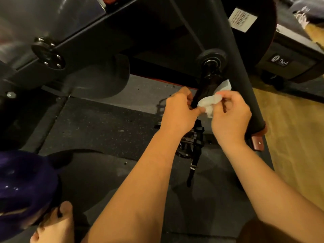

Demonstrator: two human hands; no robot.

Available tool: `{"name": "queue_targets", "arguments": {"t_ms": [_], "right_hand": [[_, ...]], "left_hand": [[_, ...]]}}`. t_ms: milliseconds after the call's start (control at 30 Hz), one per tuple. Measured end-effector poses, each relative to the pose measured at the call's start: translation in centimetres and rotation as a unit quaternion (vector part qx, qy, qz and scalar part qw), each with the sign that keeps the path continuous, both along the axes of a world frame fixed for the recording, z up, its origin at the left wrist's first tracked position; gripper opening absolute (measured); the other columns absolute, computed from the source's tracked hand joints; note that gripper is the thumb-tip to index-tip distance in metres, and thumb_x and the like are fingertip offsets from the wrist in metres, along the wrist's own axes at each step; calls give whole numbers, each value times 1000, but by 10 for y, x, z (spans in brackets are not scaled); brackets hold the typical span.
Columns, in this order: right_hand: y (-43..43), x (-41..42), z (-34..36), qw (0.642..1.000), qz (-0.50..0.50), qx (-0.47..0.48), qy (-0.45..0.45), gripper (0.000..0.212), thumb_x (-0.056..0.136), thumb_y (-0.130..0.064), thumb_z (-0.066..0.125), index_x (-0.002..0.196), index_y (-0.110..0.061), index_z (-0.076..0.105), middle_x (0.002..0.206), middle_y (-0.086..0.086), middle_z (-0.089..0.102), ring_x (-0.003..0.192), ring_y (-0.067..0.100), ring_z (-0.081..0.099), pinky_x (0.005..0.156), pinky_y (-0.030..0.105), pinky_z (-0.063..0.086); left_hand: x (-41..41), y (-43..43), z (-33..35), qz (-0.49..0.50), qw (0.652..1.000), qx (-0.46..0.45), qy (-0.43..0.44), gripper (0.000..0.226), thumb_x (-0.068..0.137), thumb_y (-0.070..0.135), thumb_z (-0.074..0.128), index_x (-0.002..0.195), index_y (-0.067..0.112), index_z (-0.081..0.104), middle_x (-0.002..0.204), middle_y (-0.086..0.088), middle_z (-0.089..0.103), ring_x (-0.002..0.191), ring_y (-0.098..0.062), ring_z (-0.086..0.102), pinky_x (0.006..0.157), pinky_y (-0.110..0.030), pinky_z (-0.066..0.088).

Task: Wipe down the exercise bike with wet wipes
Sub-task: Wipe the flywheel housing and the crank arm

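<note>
The black exercise bike frame (112, 20) fills the top of the head view. Its black crank arm (207, 85) runs down from a round hub (211, 60) toward the strapped pedal (191, 144). A white wet wipe (212, 100) is wrapped against the lower crank arm. My left hand (178, 111) pinches the wipe's left end beside the crank. My right hand (231, 116) pinches its right end, with a corner of the wipe sticking up above my fingers. The crank's lower end is hidden behind my hands.
A thick black padded bar (242, 71) slants down just right of my hands. A dark speckled rubber mat (105, 130) lies under the bike, with wood floor (298, 137) to the right. A bare foot (56, 225) and dark purple cloth (22, 186) sit at bottom left.
</note>
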State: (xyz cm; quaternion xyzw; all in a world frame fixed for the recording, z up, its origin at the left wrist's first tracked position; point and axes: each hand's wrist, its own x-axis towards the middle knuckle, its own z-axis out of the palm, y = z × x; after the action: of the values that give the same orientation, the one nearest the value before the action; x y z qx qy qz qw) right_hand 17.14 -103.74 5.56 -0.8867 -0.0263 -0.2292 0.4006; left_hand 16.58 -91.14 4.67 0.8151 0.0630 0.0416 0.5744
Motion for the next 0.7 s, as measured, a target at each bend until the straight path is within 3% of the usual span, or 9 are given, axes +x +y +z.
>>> {"name": "queue_targets", "arguments": {"t_ms": [167, 267, 367, 433, 500, 533, 633, 700], "right_hand": [[7, 4, -10, 971, 117, 74, 196, 16, 86, -21, 70, 101, -20, 64, 86, -5, 67, 81, 5, 65, 65, 18, 52], [9, 24, -7, 943, 127, 66, 299, 23, 82, -8, 73, 88, -29, 64, 83, -7, 68, 85, 11, 68, 65, 17, 55], [16, 39, 2, 944, 101, 155, 274, 21, 82, -5, 72, 95, -21, 69, 90, 1, 71, 88, 18, 70, 76, 29, 59], [20, 42, 4, 945, 106, 220, 219, 25, 85, 0, 66, 91, -25, 67, 90, -3, 70, 89, 13, 68, 78, 25, 57], [23, 37, -8, 955, 72, 177, 226, 24, 85, 2, 61, 88, -22, 63, 84, -7, 65, 78, 4, 64, 67, 16, 53], [21, 33, -18, 957, 52, 123, 258, 18, 85, -2, 63, 87, -20, 61, 80, -6, 63, 72, 4, 61, 62, 19, 51], [15, 19, -37, 906, 47, -15, 420, 11, 87, -27, 69, 84, -24, 59, 79, -2, 63, 76, 15, 62, 56, 25, 44], [11, 24, -26, 905, 68, -14, 420, 16, 80, -32, 77, 82, -25, 63, 81, -2, 68, 76, 15, 64, 59, 25, 48]], "left_hand": [[-4, -6, -20, 72, 997, -28, 1, 12, 87, 4, 66, 85, 14, 60, 74, 3, 63, 66, -7, 60, 61, -15, 48], [-12, -2, -38, 107, 987, -112, 44, 16, 88, 6, 66, 82, 20, 62, 78, 0, 69, 75, -15, 68, 75, -36, 58], [-15, 9, -49, 157, 972, -163, 58, 20, 90, 7, 61, 82, 25, 63, 81, 0, 70, 79, -18, 70, 79, -46, 58], [-14, 15, -49, 181, 965, -184, 51, 21, 93, 7, 57, 82, 25, 63, 81, 2, 69, 79, -17, 70, 79, -45, 58], [-15, 18, -48, 185, 962, -196, 46, 18, 95, 11, 56, 85, 24, 64, 82, 3, 69, 80, -16, 70, 79, -42, 58], [-15, 18, -46, 177, 963, -198, 45, 15, 96, 14, 56, 87, 23, 64, 84, 3, 69, 81, -15, 69, 78, -38, 58], [-15, 14, -42, 131, 971, -194, 49, 11, 98, 20, 56, 95, 22, 66, 91, 6, 68, 87, -5, 63, 73, -19, 49], [-15, 11, -42, 118, 974, -184, 54, 12, 97, 18, 56, 99, 20, 68, 93, 7, 68, 87, -2, 61, 72, -14, 45]]}}
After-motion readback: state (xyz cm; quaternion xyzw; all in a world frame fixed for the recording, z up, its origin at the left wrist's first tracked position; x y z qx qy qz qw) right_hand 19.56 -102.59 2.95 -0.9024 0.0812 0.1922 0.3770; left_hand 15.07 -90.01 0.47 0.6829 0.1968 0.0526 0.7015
